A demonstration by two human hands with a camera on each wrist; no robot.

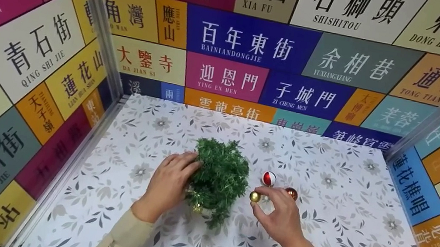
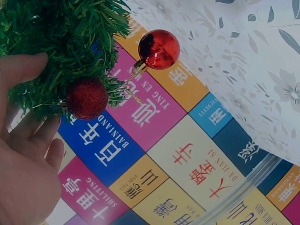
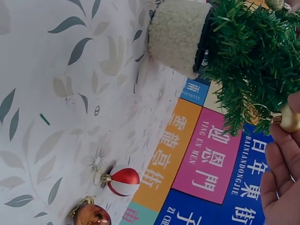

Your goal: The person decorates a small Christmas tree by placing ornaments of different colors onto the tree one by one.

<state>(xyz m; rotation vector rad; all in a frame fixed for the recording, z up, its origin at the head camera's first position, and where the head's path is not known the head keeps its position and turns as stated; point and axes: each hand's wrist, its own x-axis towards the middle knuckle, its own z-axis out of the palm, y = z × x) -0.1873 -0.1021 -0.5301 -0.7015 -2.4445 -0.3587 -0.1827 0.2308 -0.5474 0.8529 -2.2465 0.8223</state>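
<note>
1. One pale, fleecy pot [image 3: 178, 35] stands upright on the bench [image 1: 100, 210], holding one tree [image 1: 220, 176] between the two hands.
2. Two balls lie near each other right of the tree: one red-and-white [image 1: 269, 178], one copper [image 1: 291, 193]. Two red balls (one glittery [image 2: 86, 98], one shiny [image 2: 159, 49]) hang on the tree.
3. The right hand [image 1: 280, 215] reaches in beside the tree, its grip pinching one gold ball [image 1: 254, 196] between thumb and finger.
4. The left hand [image 1: 170, 182] touches the foliage; whether its grip clamps a branch cannot be told.
</note>
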